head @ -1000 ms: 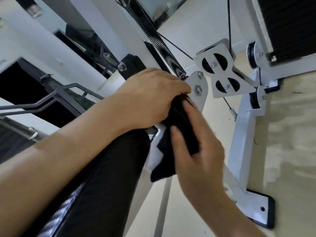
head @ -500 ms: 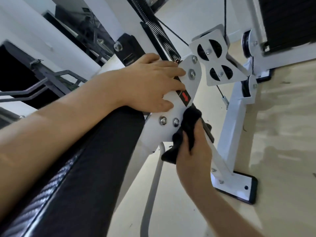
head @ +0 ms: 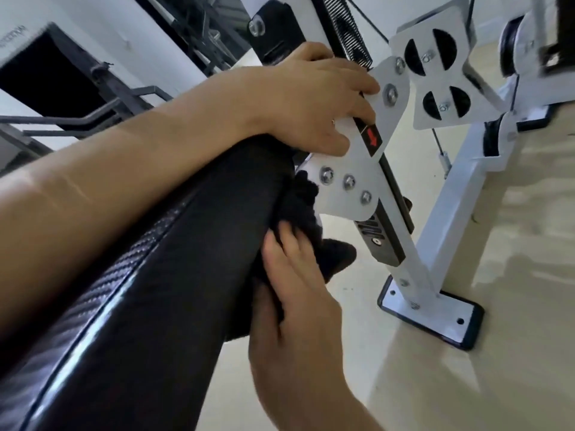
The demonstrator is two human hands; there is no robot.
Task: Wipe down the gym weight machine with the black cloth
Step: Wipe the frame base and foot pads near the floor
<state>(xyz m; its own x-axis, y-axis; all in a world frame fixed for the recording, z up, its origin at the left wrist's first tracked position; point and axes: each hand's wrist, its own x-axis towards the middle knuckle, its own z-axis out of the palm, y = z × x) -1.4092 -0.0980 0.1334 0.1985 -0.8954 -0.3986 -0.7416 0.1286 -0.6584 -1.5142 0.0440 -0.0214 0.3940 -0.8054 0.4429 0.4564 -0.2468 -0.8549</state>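
Black cloth (head: 303, 213) at frame centre, bunched against padded bar (head: 174, 275) under white bracket (head: 348, 169), pinched by right hand (head: 298, 309); left hand (head: 314, 98) flat, steadying bracket; best wiped with firm, overlapping strokes along underside.

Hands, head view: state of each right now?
Left hand: open, fingers resting on the white bracket.
Right hand: pressing the black cloth against the pad.
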